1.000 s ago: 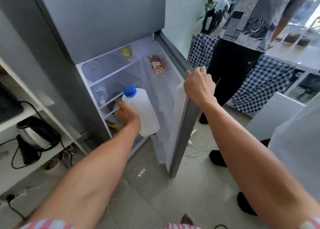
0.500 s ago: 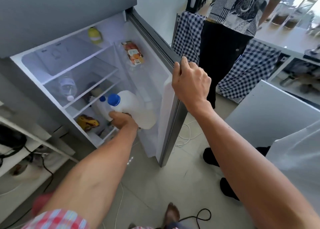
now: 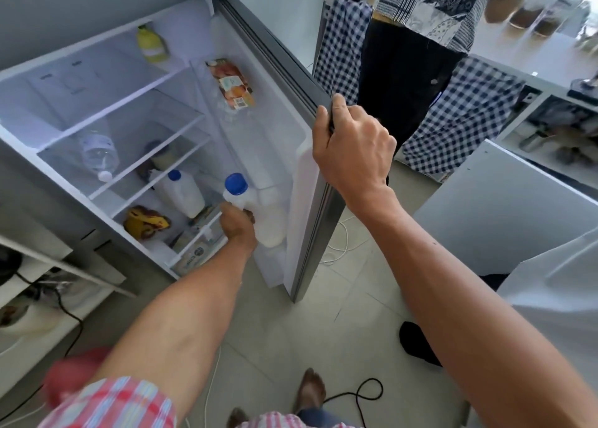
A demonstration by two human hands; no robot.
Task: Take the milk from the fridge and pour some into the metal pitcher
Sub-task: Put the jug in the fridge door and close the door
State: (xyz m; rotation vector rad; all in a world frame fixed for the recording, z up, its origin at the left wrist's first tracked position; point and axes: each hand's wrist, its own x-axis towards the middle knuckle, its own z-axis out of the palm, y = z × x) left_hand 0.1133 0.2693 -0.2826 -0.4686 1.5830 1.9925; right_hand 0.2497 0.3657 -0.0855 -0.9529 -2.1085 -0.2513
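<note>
A white milk jug (image 3: 268,223) with a blue cap sits low in the door shelf of the open fridge (image 3: 129,110). My left hand (image 3: 238,225) is wrapped around the jug's handle side, just under the cap. My right hand (image 3: 351,151) grips the top edge of the fridge door (image 3: 304,201) and holds it open. A second white jug (image 3: 181,193) with a blue cap stands on a lower shelf inside. No metal pitcher is in view.
Inside the fridge lie a clear water bottle (image 3: 97,152), a yellow bottle (image 3: 150,44) and a food packet (image 3: 233,83). Another person (image 3: 417,45) stands behind the door by a checked cloth. Cables (image 3: 359,395) trail on the tiled floor. A white panel (image 3: 504,207) stands at right.
My left hand has carried the milk jug down and to the right, from in front of the shelves into the door shelf. The camera has dipped closer to the fridge.
</note>
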